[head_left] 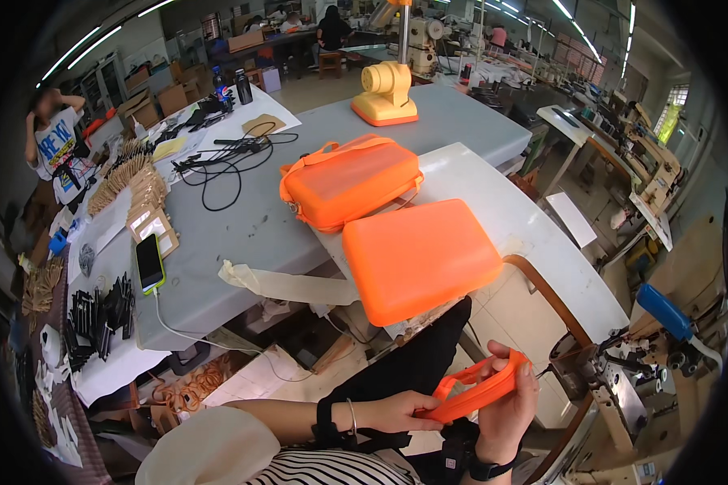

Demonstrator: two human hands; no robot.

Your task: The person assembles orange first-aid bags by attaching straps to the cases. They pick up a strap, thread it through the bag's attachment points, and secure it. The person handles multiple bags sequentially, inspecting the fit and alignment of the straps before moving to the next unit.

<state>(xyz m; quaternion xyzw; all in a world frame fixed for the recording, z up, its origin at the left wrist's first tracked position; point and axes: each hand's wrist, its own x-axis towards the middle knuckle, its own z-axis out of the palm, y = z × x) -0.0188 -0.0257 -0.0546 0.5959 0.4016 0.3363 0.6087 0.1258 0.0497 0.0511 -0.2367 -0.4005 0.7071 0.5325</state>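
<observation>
An orange looped band [479, 398], perhaps a zipper strip, is held above my lap. The fingers of my left hand [395, 412] pinch its left end. Around its right end my right hand [505, 416] is wrapped, thumb and fingers on the outside and inside of the loop. Just beyond, an orange rounded case shell [421, 259] lies on the white tabletop, overhanging its near edge. Behind that rests an orange zip case [352, 182] with a strap along its top.
At my right stands a sewing machine [623, 396] beside the curved cutout of the white table [562, 267]. Left on the grey table [259, 242] lie a phone [149, 263] with a cable, black cords [234, 158] and stacked tan pieces [146, 194]. A person [57, 145] stands far left.
</observation>
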